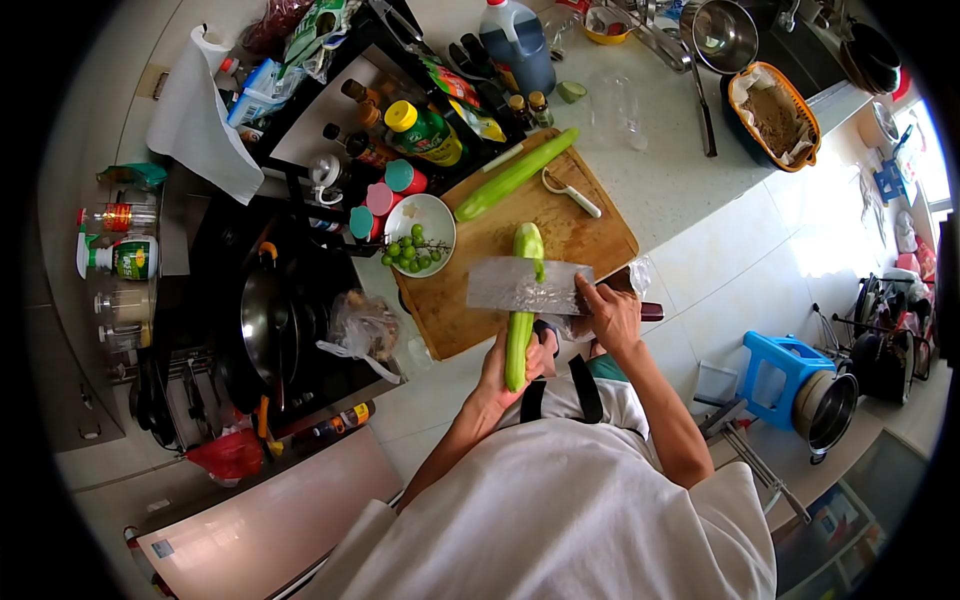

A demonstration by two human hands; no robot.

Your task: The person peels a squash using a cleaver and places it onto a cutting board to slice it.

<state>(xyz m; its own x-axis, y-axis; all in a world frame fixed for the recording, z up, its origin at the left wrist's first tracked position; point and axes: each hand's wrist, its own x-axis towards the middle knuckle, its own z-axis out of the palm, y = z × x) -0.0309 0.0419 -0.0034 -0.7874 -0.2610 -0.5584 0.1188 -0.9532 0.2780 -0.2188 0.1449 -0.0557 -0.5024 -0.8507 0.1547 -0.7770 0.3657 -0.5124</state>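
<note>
My left hand (497,372) is closed around the lower end of a long, pale green peeled gourd (517,345), tilted up toward the cutting board (470,310). My right hand (614,318) grips a cleaver (500,284), whose wide blade lies across the gourd's middle, hiding part of it. Whether the blade has cut in, I cannot tell. A second long green gourd (520,172) rests at the board's far side. Beside it is a peeler (578,197) with a white handle. A white bowl (436,215) of green grapes (411,250) stands at the board's left edge.
Left of the board is a stove with a dark wok (262,330) and a plastic bag (362,325). Several bottles and jars crowd the rack behind, with a green bottle (425,135) in front. A lined basket (774,115) stands near the sink; a blue stool (778,375) is at right.
</note>
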